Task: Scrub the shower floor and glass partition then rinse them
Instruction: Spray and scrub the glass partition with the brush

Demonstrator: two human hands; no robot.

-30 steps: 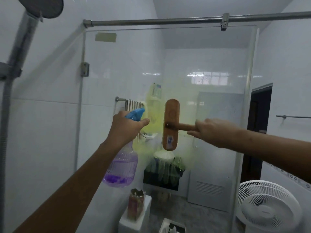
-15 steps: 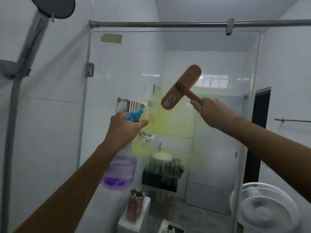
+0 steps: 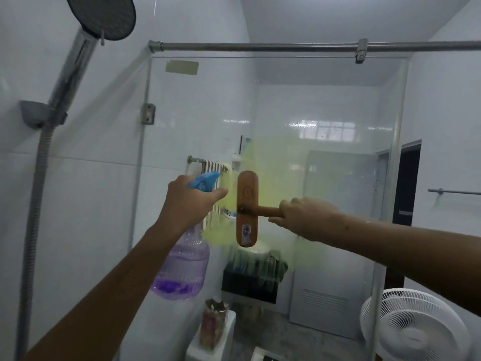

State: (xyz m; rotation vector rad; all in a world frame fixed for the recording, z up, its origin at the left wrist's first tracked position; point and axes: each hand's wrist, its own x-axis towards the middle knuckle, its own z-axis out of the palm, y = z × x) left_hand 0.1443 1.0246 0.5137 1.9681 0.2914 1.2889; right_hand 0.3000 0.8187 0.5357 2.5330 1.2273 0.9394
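A clear glass partition (image 3: 325,100) fills most of the view, standing straight ahead under a metal rail (image 3: 260,46). A bathroom with white tiles shows through it. Across the middle of the glass spreads a cloudy yellow-green foam (image 3: 278,165), thickest at centre and running down in thin drips along its lower edge.

At upper left a round dark shower head (image 3: 102,15) sits in a wall bracket. At lower right a white fan (image 3: 413,327) stands beyond the glass.

The left hand (image 3: 187,204) is wrapped round the neck of a clear spray bottle (image 3: 183,267) with a blue trigger top, thumb stretched forward toward the glass. The bottle hangs below the hand with purple liquid pooled in its base. It is just left of the foam.

The right hand (image 3: 303,216) is closed round the short wooden handle of a brush (image 3: 247,194). The brush has a long, rounded wooden back facing the camera, with a small sticker near its lower end. It stands upright against the glass on the left part of the foam, its handle running level to the right.

Half a second ago the brush was higher and tilted, its top leaning right, near the foam's upper edge. It has since swung down to upright and lower. The left hand and bottle have barely moved.
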